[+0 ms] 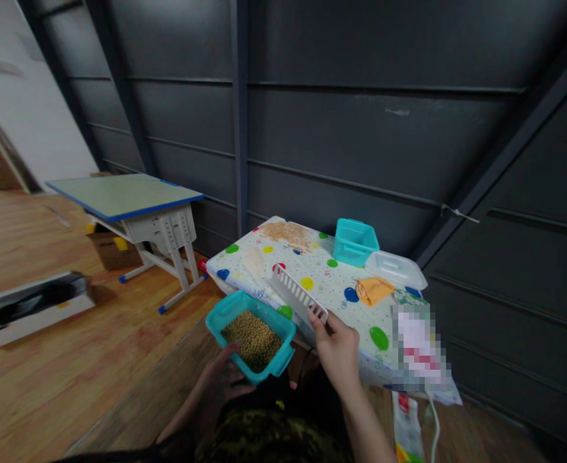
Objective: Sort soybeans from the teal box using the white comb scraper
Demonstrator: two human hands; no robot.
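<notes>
My left hand (223,376) grips a teal plastic box (249,334) from below, holding it just off the near left edge of the small table. The box holds several yellowish beans (254,339). My right hand (337,347) pinches the near end of a white slotted plastic tray (297,294), which lies tilted across the table's near edge, right beside the box. The table carries a white cloth with coloured dots (322,273). A heap of grain (286,233) is spread at its far corner.
A second teal box (355,242), a clear lid (395,269) and an orange cloth (373,290) sit at the table's back right. A dark panelled wall (360,128) stands behind. A blue-edged desk (129,196) and a low box (33,305) stand on the wooden floor at left.
</notes>
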